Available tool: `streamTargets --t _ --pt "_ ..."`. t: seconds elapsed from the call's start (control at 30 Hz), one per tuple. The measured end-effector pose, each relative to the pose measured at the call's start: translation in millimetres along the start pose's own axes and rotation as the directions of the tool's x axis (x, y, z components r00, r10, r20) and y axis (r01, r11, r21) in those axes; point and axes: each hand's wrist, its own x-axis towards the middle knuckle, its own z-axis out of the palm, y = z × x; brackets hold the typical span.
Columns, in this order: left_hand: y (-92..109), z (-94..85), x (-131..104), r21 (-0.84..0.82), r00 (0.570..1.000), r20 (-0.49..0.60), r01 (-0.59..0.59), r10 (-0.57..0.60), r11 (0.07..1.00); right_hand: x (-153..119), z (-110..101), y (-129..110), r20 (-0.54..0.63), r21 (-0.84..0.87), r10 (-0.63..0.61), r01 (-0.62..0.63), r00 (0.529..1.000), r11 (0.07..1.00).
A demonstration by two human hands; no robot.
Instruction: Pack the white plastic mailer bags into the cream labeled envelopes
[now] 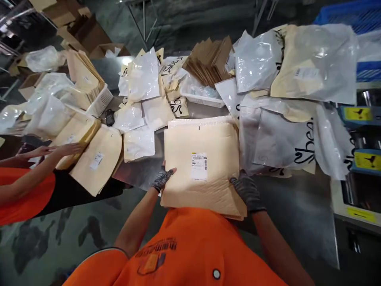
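While you stand at steel table (pixel 143 172), your two gloved hands clasp one stack of tan padded envelopes (pixel 202 167): left hand (pixel 162 178) and right hand (pixel 247 192) pinching its near corners. Beyond stack, white basket (pixel 202 99) holding clear bags; left, second basket (pixel 99 103) holding tan envelopes.

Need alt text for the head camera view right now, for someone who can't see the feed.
Two gloved hands, left hand and right hand, grip the side edges of a stack of tan padded mailers with a white label, on a steel table. White poly bags and more envelopes lie around; a co-worker's hands rest on another envelope pile at left.
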Motion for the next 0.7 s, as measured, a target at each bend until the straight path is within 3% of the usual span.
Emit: streamTargets --t 0.07,0.1,0.17,0.2,0.23,0.27,0.33,0.4,0.6,0.7 --pt "1.4 -0.4 -0.4 -0.019 1.0 0.02 -0.006 0.007 1.0 -20.8 7.8 -15.1 -0.168 -0.056 -0.196 0.189 0.966 0.98" --pt "2.2 -0.1 -1.1 -0.036 1.0 0.026 -0.013 0.013 0.999 -30.1 17.6 -23.8 -0.275 -0.089 -0.32 0.307 0.907 0.947" --pt "4.2 1.2 -2.7 -0.059 0.999 0.035 -0.016 0.018 0.998 -40.7 47.2 -39.2 -0.418 -0.204 -0.538 0.501 0.732 0.841" --pt "5.3 2.0 -3.6 -0.066 0.999 0.041 -0.008 0.011 0.998 -41.3 64.7 -44.6 -0.434 -0.262 -0.606 0.55 0.667 0.793" --pt "6.2 2.6 -4.5 -0.074 0.999 0.045 0.004 0.0 0.997 -39.1 82.0 -47.9 -0.42 -0.311 -0.651 0.574 0.633 0.758" --pt "6.7 3.0 -5.3 -0.085 0.999 0.048 0.019 -0.015 0.996 -35.0 97.8 -49.1 -0.389 -0.349 -0.676 0.579 0.626 0.737" --pt "6.4 2.6 -6.6 -0.11 0.998 0.057 0.043 -0.037 0.993 -24.8 120.9 -46.0 -0.326 -0.388 -0.67 0.552 0.667 0.738" --pt "4.1 1.3 -7.7 -0.145 0.996 0.071 0.06 -0.051 0.988 -16.9 130.9 -40.0 -0.295 -0.399 -0.646 0.524 0.704 0.752" --pt "-3.6 3.5 -8.2 -0.225 0.989 0.119 0.109 -0.084 0.968 -14.2 127.1 -34.3 -0.282 -0.414 -0.635 0.507 0.719 0.756" --pt "1.1 4.3 -5.6 0.025 1.0 0.026 0.01 -0.011 1.0 -14.7 126.8 -37.0 -0.284 -0.41 -0.622 0.494 0.729 0.766"
